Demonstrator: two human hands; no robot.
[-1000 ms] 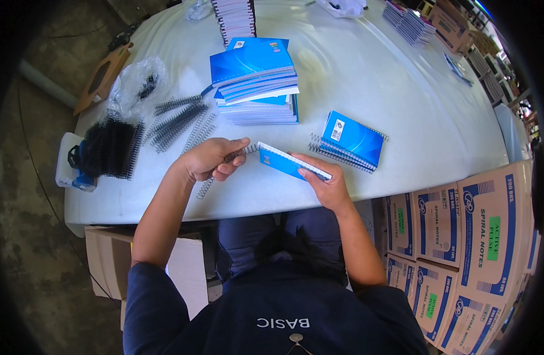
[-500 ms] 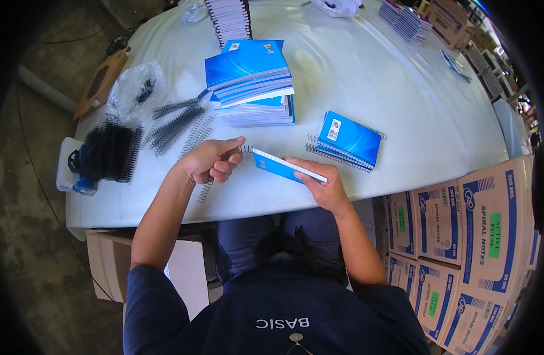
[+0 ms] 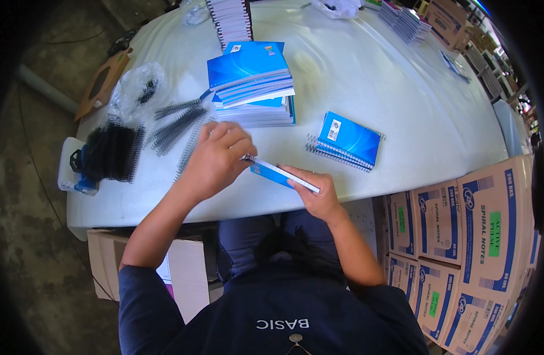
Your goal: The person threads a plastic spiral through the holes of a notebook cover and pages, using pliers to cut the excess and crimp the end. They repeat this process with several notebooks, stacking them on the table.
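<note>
My right hand (image 3: 317,194) grips a thin blue notebook (image 3: 271,174), its white page edge with punched holes turned upward. At the notebook's left end my left hand (image 3: 220,155) is closed, fingers bent over a spiral wire (image 3: 247,158) that meets that edge. Most of this wire is hidden by the fingers. Beyond my hands rises a stack of blue notebooks (image 3: 248,72) without spirals on the visible sides. Several loose spiral wires (image 3: 176,131) lie left of that stack. To the right rests a small pile of spiral-bound blue notebooks (image 3: 350,137).
A dense bundle of black spirals (image 3: 111,152) lies at the table's left, beside a white container (image 3: 70,165) and a clear plastic bag (image 3: 136,89). A tall stack of bound notebooks (image 3: 230,23) stands at the back. Printed cartons (image 3: 488,231) are piled by the right table edge.
My left hand has turned over, its back now upward, and moved up against the notebook's end. The wire's dangling tail is out of sight. The notebook has shifted slightly down and left.
</note>
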